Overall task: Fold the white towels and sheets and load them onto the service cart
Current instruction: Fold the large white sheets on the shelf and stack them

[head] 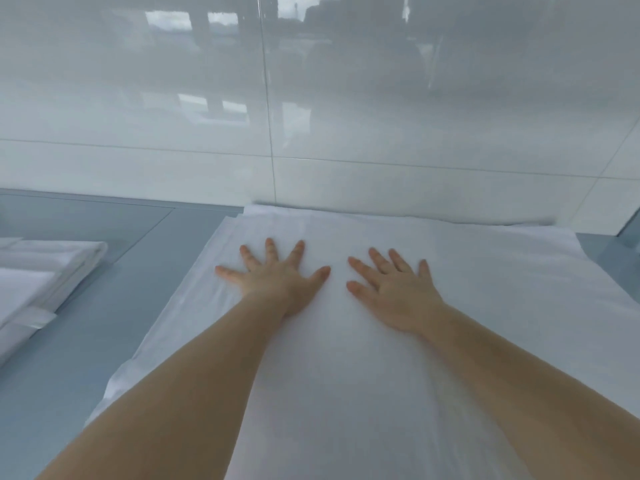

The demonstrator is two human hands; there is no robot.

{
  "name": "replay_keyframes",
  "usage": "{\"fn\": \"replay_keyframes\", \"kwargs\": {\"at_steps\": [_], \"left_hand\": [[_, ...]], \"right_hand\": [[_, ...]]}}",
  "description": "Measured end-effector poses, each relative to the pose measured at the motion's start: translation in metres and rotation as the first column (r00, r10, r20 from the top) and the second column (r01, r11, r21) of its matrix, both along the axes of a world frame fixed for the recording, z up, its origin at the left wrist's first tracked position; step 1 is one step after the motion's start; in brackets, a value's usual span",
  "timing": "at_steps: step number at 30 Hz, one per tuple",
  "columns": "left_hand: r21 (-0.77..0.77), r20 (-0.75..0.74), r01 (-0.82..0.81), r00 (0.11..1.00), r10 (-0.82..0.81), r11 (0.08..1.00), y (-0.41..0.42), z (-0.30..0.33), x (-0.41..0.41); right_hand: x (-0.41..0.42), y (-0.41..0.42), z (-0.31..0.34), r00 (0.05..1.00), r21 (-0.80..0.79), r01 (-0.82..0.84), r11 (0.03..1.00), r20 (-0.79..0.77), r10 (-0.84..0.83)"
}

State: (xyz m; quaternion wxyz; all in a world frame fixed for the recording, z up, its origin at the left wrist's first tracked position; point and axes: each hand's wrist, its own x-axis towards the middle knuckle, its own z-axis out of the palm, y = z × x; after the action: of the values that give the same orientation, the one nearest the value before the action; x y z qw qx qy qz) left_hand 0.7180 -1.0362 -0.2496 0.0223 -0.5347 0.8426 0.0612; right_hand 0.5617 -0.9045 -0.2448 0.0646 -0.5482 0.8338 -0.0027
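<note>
A glossy white tiled wall [381, 98] fills the view from 9 through 12 to 3 o'clock. Thin grout lines cross it, one upright just left of 12 o'clock and one level below it. The tiles carry blurred reflections of bright window panes [166, 20] at 11 o'clock and dark shapes at 1 o'clock. A smooth blue-grey table [114, 292] meets the wall's foot and runs toward 8 o'clock. The light is soft and even.
</note>
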Motion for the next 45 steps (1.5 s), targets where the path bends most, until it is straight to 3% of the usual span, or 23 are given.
{"fn": "replay_keyframes", "kwargs": {"at_steps": [4, 8, 11, 14, 17, 24, 30, 34, 40, 42, 45], "left_hand": [[0.000, -0.026, -0.049, 0.998, 0.049, 0.999, -0.047, -0.002, 0.029], [-0.043, -0.022, -0.095, 0.995, 0.094, 0.995, -0.062, 0.000, 0.037], [-0.081, -0.109, 0.146, 0.982, -0.155, 0.986, -0.043, 0.002, 0.006], [-0.055, -0.130, 0.427, 0.893, -0.431, 0.902, -0.019, -0.004, -0.037], [-0.029, -0.082, 0.356, 0.930, -0.357, 0.934, -0.047, -0.002, -0.047], [0.005, -0.042, -0.031, 0.999, 0.031, 1.000, -0.120, 0.007, -0.009], [-0.030, -0.183, 0.148, 0.971, -0.151, 0.988, -0.015, -0.011, -0.058], [-0.076, -0.146, 0.103, 0.983, -0.114, 0.992, 0.003, -0.013, -0.059], [-0.096, -0.131, 0.103, 0.985, -0.115, 0.990, 0.001, -0.011, -0.061], [-0.080, -0.127, 0.100, 0.986, -0.110, 0.992, -0.001, -0.010, -0.059], [-0.066, -0.124, 0.099, 0.987, -0.106, 0.993, 0.000, -0.010, -0.057]], "right_hand": [[-0.027, -0.010, 0.002, 0.987, -0.006, 0.161, 0.987, 0.002, -0.161], [-0.028, -0.011, -0.004, 0.984, -0.037, 0.176, 0.984, -0.007, -0.176], [-0.029, -0.012, -0.004, 0.985, -0.058, 0.172, 0.983, -0.013, -0.173], [-0.030, -0.011, -0.006, 0.985, -0.063, 0.172, 0.983, -0.014, -0.173], [-0.032, -0.010, -0.007, 0.985, -0.066, 0.173, 0.983, -0.005, -0.174], [-0.029, -0.010, -0.008, 0.982, -0.072, 0.189, 0.979, 0.005, -0.189], [-0.029, -0.012, -0.006, 0.982, -0.059, 0.187, 0.981, 0.012, -0.186], [-0.036, -0.025, -0.004, 0.981, -0.012, 0.192, 0.981, 0.000, -0.192], [-0.033, -0.091, 0.005, 0.993, -0.004, -0.086, 0.996, 0.082, 0.086], [-0.052, -0.085, 0.000, 0.997, -0.020, -0.068, 0.998, 0.039, 0.068], [-0.116, -0.042, -0.003, 0.996, -0.036, 0.095, 0.995, 0.004, -0.095]]}}
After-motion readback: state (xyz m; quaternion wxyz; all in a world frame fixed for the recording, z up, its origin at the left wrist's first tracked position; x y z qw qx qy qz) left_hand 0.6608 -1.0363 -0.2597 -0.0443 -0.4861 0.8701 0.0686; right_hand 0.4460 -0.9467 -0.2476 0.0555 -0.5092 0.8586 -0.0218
